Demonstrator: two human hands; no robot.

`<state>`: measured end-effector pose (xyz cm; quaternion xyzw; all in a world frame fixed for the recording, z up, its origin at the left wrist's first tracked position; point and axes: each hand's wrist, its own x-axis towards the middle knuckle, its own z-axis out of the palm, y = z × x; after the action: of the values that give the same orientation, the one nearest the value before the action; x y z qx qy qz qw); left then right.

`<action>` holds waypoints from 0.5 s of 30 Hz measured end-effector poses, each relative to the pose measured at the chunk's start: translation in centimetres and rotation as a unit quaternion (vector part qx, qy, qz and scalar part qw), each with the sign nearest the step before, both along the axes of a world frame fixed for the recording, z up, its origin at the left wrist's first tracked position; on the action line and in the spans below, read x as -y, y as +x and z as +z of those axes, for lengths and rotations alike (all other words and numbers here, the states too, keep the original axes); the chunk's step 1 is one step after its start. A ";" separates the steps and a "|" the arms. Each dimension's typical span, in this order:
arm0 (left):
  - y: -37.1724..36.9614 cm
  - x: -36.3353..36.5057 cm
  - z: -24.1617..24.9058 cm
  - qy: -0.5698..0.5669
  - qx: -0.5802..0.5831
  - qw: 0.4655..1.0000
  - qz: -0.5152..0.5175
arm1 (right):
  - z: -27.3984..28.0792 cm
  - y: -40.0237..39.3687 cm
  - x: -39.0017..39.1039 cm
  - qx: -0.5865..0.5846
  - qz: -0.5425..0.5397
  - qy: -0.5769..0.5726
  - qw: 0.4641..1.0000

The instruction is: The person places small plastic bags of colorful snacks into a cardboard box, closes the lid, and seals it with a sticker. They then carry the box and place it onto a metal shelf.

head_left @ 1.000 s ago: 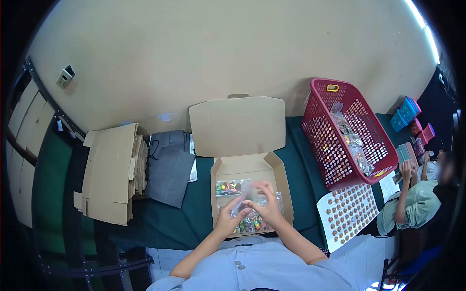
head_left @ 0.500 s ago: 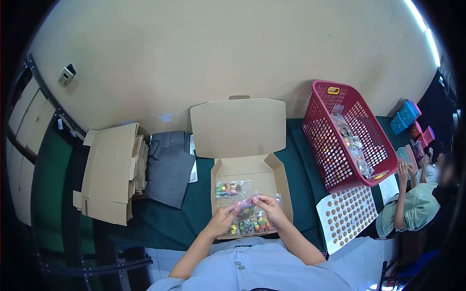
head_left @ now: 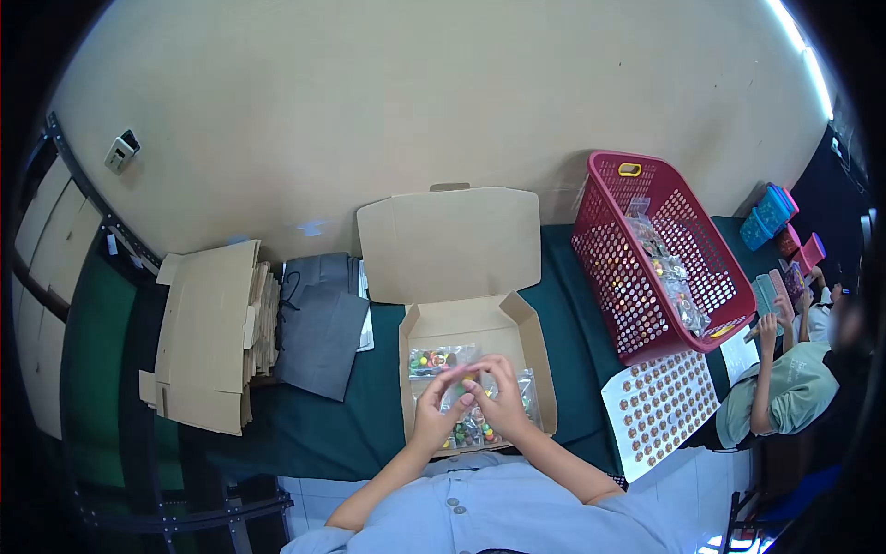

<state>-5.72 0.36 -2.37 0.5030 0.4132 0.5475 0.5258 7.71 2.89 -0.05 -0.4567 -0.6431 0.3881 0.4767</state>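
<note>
Dark green cloth covers the bench (head_left: pixel 574 406) below one beige wall (head_left: pixel 443 102). On it are one open cardboard box (head_left: pixel 461 320), one red basket (head_left: pixel 660 345) to its right and one stack of flattened cartons (head_left: pixel 205 337) to its left. Over the box, the left hand (head_left: pixel 436 415) and right hand (head_left: pixel 499 404) angle inward, fingers curled, tips nearly meeting; each grip is narrow, pinching one clear bag (head_left: pixel 470 379). One colourful packet (head_left: pixel 432 362) lies beyond; those beneath are too hidden to count.
</note>
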 end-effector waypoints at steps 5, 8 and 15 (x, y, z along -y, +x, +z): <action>-0.4 0.2 0.9 -0.079 -0.043 0.996 0.020 | -1.5 0.7 -1.0 -0.052 -0.076 -0.052 0.994; -0.6 0.0 0.4 -0.048 -0.053 0.997 0.041 | -0.9 1.4 -1.0 -0.158 0.066 -0.192 0.966; -1.8 0.2 1.9 -0.134 0.091 0.984 -0.073 | -0.1 2.2 -1.3 -0.291 0.106 -0.304 0.901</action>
<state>-7.48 0.21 -0.48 0.4050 0.3956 0.4910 0.6621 9.91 4.22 -0.20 -0.3754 -0.3713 0.7283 0.4368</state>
